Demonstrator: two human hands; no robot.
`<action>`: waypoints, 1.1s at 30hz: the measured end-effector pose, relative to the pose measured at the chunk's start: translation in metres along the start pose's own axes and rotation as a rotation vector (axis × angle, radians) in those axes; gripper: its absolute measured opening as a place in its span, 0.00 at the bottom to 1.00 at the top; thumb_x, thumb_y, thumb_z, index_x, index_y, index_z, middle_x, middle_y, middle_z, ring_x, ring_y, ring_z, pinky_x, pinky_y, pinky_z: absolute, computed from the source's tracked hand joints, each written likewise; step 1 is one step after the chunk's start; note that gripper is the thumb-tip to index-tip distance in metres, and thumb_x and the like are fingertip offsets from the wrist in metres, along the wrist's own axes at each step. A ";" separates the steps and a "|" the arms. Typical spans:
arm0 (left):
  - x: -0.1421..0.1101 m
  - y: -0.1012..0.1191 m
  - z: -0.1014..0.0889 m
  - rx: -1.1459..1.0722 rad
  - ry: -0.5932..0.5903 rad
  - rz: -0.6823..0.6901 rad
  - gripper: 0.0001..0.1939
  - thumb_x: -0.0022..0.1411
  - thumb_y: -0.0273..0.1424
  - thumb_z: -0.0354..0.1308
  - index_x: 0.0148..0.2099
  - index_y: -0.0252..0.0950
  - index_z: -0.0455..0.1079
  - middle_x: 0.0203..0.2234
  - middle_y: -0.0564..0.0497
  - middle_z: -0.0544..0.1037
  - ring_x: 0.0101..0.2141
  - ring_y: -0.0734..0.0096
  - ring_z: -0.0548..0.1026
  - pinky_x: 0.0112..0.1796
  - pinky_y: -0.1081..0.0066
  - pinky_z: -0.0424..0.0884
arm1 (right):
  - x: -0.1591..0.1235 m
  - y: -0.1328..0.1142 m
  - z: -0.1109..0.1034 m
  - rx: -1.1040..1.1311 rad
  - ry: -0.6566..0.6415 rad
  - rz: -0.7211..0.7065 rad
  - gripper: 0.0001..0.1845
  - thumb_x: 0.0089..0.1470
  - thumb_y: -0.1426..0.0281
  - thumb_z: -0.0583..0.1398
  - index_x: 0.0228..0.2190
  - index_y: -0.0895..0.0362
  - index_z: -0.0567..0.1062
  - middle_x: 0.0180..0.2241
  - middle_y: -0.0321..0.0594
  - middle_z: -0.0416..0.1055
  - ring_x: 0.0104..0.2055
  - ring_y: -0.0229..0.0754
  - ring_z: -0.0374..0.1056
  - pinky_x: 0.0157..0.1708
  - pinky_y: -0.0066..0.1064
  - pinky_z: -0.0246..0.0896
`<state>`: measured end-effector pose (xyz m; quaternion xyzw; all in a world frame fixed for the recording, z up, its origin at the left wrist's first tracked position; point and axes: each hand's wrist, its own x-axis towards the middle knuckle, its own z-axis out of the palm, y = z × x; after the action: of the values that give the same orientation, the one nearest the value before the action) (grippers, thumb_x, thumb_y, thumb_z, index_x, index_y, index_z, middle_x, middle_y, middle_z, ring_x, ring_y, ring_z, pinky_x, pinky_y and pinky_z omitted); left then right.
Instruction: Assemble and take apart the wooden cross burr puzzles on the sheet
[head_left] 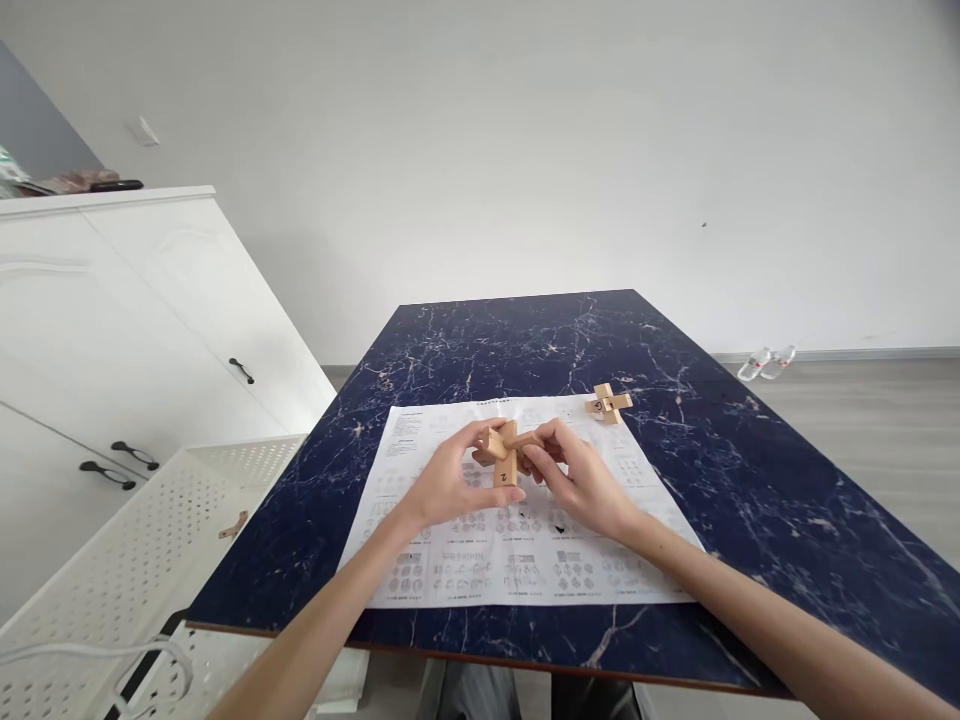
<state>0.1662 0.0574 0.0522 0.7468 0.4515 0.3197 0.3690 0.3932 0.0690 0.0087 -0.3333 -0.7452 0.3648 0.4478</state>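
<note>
Between my two hands is a wooden burr puzzle (505,468) of interlocking light bars, one marked with a "2". My left hand (457,475) grips it from the left, thumb below and fingers above. From the right, the fingers of my right hand (570,470) close on the end of one bar. Underneath lies a white instruction sheet (405,510) printed with rows of small diagrams. Another wooden cross-shaped puzzle (607,403), marked with a letter, rests at the sheet's upper right corner.
The sheet lies on a dark blue marbled table (517,345). A white perforated rack (135,530) stands at the left, with a small wooden piece (233,525) on it and a white cable (97,652). Behind it is a white cabinet (150,300). Two clear bottles (765,363) lie on the floor at the right.
</note>
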 end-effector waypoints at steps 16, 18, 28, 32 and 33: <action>0.022 -0.025 -0.006 0.125 -0.048 0.126 0.45 0.51 0.48 0.79 0.68 0.51 0.66 0.60 0.45 0.73 0.56 0.49 0.75 0.56 0.48 0.76 | 0.004 0.014 -0.004 -0.367 -0.104 -0.065 0.08 0.74 0.70 0.51 0.43 0.53 0.70 0.34 0.39 0.77 0.27 0.40 0.69 0.28 0.31 0.58; 0.022 -0.025 -0.005 0.134 -0.045 0.131 0.46 0.50 0.48 0.79 0.67 0.50 0.66 0.59 0.45 0.73 0.55 0.49 0.75 0.55 0.49 0.76 | 0.004 0.015 -0.004 -0.380 -0.084 -0.058 0.08 0.74 0.69 0.51 0.43 0.53 0.71 0.32 0.39 0.78 0.27 0.40 0.69 0.29 0.31 0.58; 0.021 -0.029 -0.004 0.154 -0.014 0.172 0.47 0.51 0.48 0.79 0.69 0.50 0.63 0.58 0.45 0.73 0.53 0.50 0.75 0.54 0.49 0.77 | 0.005 0.014 -0.004 -0.389 -0.059 -0.083 0.10 0.75 0.69 0.52 0.48 0.54 0.73 0.35 0.40 0.80 0.30 0.41 0.72 0.30 0.32 0.60; 0.021 -0.027 -0.005 0.162 -0.011 0.153 0.47 0.52 0.48 0.79 0.68 0.51 0.63 0.58 0.45 0.73 0.53 0.50 0.74 0.54 0.48 0.77 | 0.005 0.013 -0.006 -0.352 -0.084 -0.084 0.10 0.75 0.68 0.51 0.49 0.53 0.73 0.36 0.40 0.80 0.30 0.41 0.71 0.31 0.33 0.61; 0.021 -0.026 -0.005 0.159 -0.015 0.145 0.46 0.52 0.48 0.79 0.68 0.51 0.63 0.58 0.45 0.73 0.53 0.50 0.74 0.53 0.49 0.78 | 0.006 0.013 -0.006 -0.343 -0.092 -0.085 0.10 0.75 0.69 0.51 0.49 0.53 0.73 0.36 0.40 0.80 0.30 0.41 0.71 0.31 0.33 0.61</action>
<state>0.1585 0.0861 0.0356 0.8068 0.4172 0.3033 0.2880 0.3990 0.0818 0.0024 -0.3559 -0.8295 0.2281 0.3649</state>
